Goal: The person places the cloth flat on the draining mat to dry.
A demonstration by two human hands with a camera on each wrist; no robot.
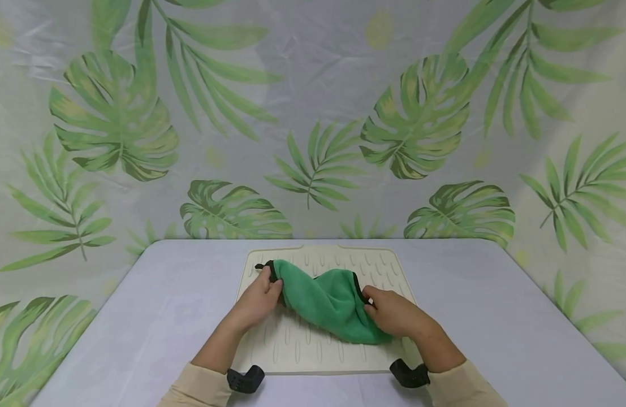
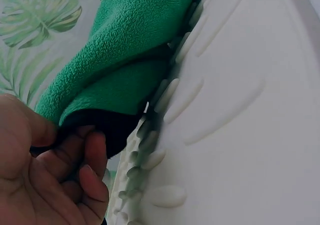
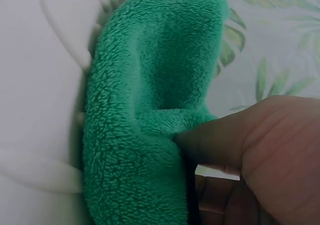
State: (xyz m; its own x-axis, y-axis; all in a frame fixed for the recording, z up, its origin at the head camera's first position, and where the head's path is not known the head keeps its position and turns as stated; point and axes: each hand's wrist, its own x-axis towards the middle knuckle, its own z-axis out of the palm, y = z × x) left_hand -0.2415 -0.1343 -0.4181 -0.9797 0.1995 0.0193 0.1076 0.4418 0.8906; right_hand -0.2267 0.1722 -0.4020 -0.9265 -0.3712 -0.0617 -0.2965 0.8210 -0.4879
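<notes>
A green plush towel with black edging hangs in folds between both hands, its lower part over a cream ridged mat. My left hand pinches the black-edged corner at the towel's left end, where a small black loop sticks out. In the left wrist view, the left thumb and fingers close on that dark edge, close beside the mat. My right hand pinches the black edge at the towel's right side. The right wrist view shows the right thumb pressed on the green pile, with fingers behind the edging.
The mat lies flat on a table with a white cover, raised ridges across its surface. A leaf-patterned curtain stands behind the table. Black wrist cameras sit below both wrists, over the mat's near edge.
</notes>
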